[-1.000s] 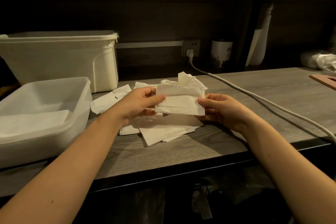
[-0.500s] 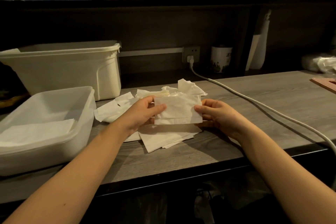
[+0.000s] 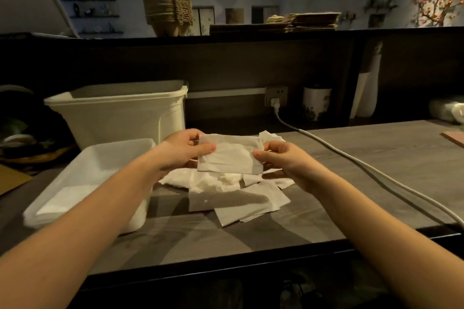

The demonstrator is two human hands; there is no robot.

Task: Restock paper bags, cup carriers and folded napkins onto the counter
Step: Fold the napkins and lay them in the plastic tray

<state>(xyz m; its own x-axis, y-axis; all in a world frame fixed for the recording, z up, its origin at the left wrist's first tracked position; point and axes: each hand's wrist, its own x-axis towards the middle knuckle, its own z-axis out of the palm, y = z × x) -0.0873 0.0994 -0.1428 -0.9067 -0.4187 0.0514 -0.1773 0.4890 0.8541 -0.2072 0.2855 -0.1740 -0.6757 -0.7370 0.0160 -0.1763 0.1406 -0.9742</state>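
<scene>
Left hand (image 3: 184,149) and right hand (image 3: 282,161) pinch one folded napkin (image 3: 229,155).

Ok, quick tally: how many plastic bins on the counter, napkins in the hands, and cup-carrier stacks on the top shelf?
Plastic bins: 2 (tall cream bin, shallow white tray)
Napkins in hands: 1, the napkin pinched by left hand and right hand
Cup-carrier stacks: 1
Total: 4

White folded napkin (image 3: 229,154) held up flat, centre frame, above a loose pile (image 3: 226,193). Brown carriers (image 3: 167,14) and bags (image 3: 301,21) stacked upper centre.
</scene>
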